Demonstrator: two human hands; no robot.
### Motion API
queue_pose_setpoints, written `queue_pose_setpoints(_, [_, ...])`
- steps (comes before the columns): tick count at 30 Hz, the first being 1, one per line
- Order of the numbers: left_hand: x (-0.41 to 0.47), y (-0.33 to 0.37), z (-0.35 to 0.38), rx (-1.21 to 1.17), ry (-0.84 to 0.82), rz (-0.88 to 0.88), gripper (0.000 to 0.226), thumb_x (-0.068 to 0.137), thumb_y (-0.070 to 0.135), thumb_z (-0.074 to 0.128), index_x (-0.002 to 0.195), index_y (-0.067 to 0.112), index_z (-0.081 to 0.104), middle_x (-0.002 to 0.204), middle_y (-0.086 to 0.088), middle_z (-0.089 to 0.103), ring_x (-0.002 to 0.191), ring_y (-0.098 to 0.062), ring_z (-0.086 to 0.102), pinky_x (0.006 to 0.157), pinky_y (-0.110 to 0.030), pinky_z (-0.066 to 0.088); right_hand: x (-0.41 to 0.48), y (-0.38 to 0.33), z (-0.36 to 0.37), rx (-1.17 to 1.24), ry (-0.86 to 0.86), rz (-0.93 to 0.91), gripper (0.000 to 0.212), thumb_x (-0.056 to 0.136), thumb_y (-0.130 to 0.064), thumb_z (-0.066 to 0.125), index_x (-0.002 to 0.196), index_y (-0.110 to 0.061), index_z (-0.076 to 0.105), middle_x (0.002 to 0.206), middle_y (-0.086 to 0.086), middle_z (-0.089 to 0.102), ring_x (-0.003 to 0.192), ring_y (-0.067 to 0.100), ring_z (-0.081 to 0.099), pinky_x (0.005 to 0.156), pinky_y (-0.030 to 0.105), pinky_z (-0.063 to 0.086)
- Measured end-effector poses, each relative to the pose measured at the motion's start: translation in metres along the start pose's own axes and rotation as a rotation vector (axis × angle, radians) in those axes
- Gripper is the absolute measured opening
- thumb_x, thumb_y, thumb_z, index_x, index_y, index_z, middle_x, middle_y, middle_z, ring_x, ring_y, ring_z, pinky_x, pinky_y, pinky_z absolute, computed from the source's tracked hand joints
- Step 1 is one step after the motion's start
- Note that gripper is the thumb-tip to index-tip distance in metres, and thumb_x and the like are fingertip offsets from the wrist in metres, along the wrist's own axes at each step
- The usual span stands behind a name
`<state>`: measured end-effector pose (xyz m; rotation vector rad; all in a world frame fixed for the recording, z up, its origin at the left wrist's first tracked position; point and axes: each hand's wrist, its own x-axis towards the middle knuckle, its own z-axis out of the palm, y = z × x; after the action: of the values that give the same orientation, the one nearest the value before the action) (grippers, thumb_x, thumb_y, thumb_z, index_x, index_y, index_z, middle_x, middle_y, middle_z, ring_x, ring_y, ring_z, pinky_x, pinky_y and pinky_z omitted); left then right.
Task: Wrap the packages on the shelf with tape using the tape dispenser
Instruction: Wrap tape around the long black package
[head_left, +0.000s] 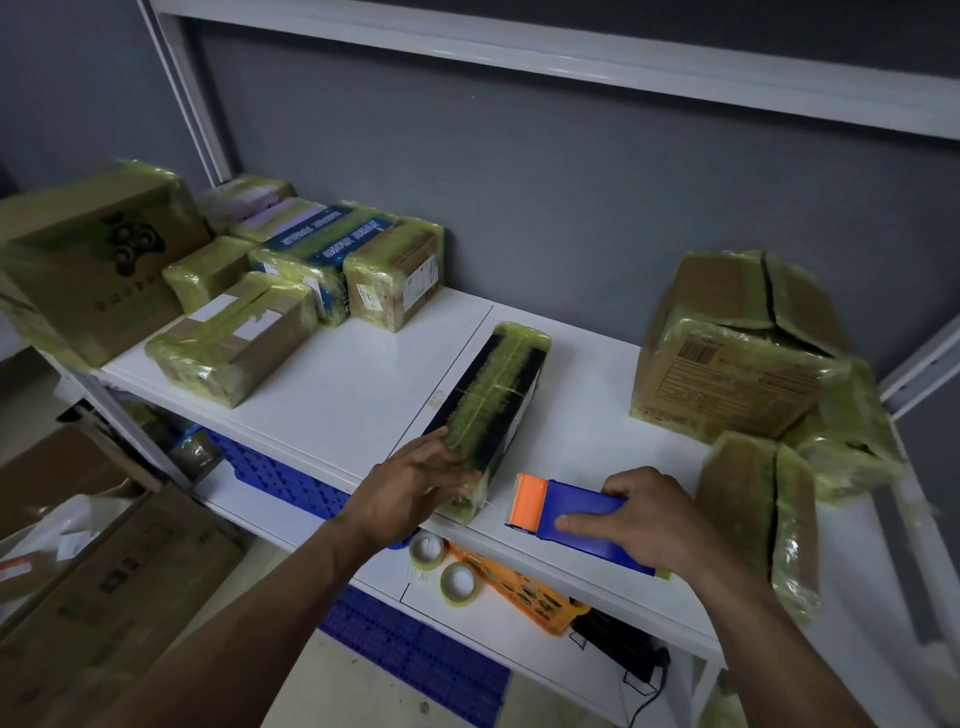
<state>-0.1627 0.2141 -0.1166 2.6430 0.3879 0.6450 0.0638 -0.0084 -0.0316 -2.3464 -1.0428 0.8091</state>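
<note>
Two hands work at the front edge of a white shelf (337, 395). The left hand (415, 483) rests on the near end of a long black package (488, 395), which lies on the middle of the shelf with its length pointing away from the person. It is covered along its top and ends with yellowish tape. The fingers of this hand lie nearly straight over the top of the package, so its grip is released and it only presses on the package. Just to the right, the right hand (639, 519) has its grip clenched around a blue tape dispenser (566, 519) with an orange front. The thumb is on the near side and the fingers are curled over the far side. The dispenser sits on the shelf close to the front edge, and its orange end points toward the black package but does not touch it. At the back left stands a group of wrapped packages (311, 260), beside a large cardboard box (88, 260) with a dark print. On the right are a big carton (737, 348) with split tape and a smaller wrapped carton (758, 509) near the right hand. On the lower shelf (498, 639) lie two tape rolls (441, 566) next to an orange basket (519, 582).
</note>
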Motion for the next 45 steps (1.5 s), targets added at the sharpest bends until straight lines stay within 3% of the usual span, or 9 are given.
queue_pose_setpoints(7, [0.000,-0.003,-0.001,-0.055,-0.022,0.004,0.032,0.098,0.042,0.058,0.124,0.032,0.073,0.131,0.007,0.063,0.147,-0.016,0.037,0.103,-0.040,0.052,-0.006,0.004,-0.002,0.090,-0.027,-0.034,0.053,0.050,-0.076,0.085,0.060,-0.028,0.064,0.058,-0.008,0.066,0.049,0.005,0.063,0.050,0.021,0.045])
queue_pose_setpoints(10, [0.000,-0.003,-0.001,-0.084,-0.020,0.011,0.031,0.096,0.035,0.063,0.124,0.029,0.073,0.132,0.005,0.064,0.147,-0.018,0.038,0.108,-0.039,0.048,-0.011,0.009,-0.002,0.085,-0.056,-0.037,0.056,0.061,-0.066,0.089,0.069,-0.016,0.066,0.065,-0.001,0.071,0.055,0.013,0.068,0.054,0.027,0.049])
queue_pose_setpoints(16, [0.005,0.001,-0.005,-0.095,-0.055,0.014,0.030,0.095,0.032,0.067,0.125,0.026,0.073,0.129,0.000,0.064,0.146,-0.021,0.039,0.111,-0.041,0.044,-0.007,0.011,-0.001,0.029,-0.003,-0.042,0.039,0.065,-0.064,0.089,0.056,-0.037,0.063,0.051,-0.015,0.060,0.046,0.000,0.058,0.044,0.012,0.037])
queue_pose_setpoints(20, [-0.002,0.009,0.002,-0.173,0.050,-0.044,0.031,0.092,0.039,0.073,0.121,0.028,0.075,0.129,0.004,0.065,0.148,-0.015,0.035,0.113,-0.039,0.042,0.003,0.013,0.012,-0.026,0.031,0.004,0.055,0.064,-0.068,0.089,0.065,-0.020,0.062,0.061,-0.018,0.069,0.056,-0.004,0.066,0.045,0.010,0.039])
queue_pose_setpoints(25, [0.000,0.028,0.020,-0.158,0.285,-0.082,0.034,0.080,0.044,0.080,0.105,0.020,0.081,0.117,0.001,0.071,0.142,-0.016,0.042,0.119,-0.052,0.034,0.012,0.011,0.026,-0.122,0.065,0.034,0.062,0.065,-0.080,0.080,0.077,-0.022,0.062,0.076,-0.013,0.072,0.067,0.000,0.070,0.053,0.016,0.047])
queue_pose_setpoints(29, [-0.001,0.035,0.030,-0.262,0.290,-0.239,0.025,0.079,0.029,0.086,0.104,0.027,0.080,0.146,0.012,0.053,0.155,-0.023,0.017,0.119,-0.033,0.026,0.018,0.005,0.036,-0.166,0.070,0.013,0.060,0.071,-0.078,0.078,0.080,-0.022,0.058,0.080,-0.014,0.067,0.075,0.003,0.068,0.057,0.021,0.050])
queue_pose_setpoints(32, [-0.001,0.036,0.031,-0.251,0.272,-0.281,0.027,0.077,0.031,0.087,0.103,0.029,0.078,0.142,0.020,0.052,0.150,-0.021,0.022,0.112,-0.034,0.033,0.022,-0.001,0.045,-0.193,0.074,0.005,0.058,0.073,-0.077,0.076,0.083,-0.023,0.058,0.086,-0.013,0.066,0.082,0.009,0.070,0.065,0.026,0.057])
queue_pose_setpoints(36, [0.000,0.037,0.033,-0.212,0.271,-0.307,0.026,0.078,0.033,0.086,0.102,0.027,0.078,0.136,0.021,0.057,0.147,-0.018,0.025,0.111,-0.019,0.026,0.024,-0.009,0.050,-0.246,0.081,-0.001,0.058,0.076,-0.079,0.072,0.085,-0.023,0.056,0.086,-0.010,0.065,0.081,0.012,0.069,0.069,0.030,0.060])
queue_pose_setpoints(45, [-0.003,0.031,0.020,-0.299,0.204,-0.315,0.031,0.081,0.035,0.084,0.111,0.033,0.077,0.140,0.021,0.057,0.148,-0.014,0.025,0.116,-0.035,0.034,0.022,-0.016,0.064,-0.362,0.131,-0.022,0.061,0.080,-0.085,0.060,0.100,-0.027,0.054,0.108,-0.005,0.071,0.093,0.017,0.069,0.065,0.028,0.048])
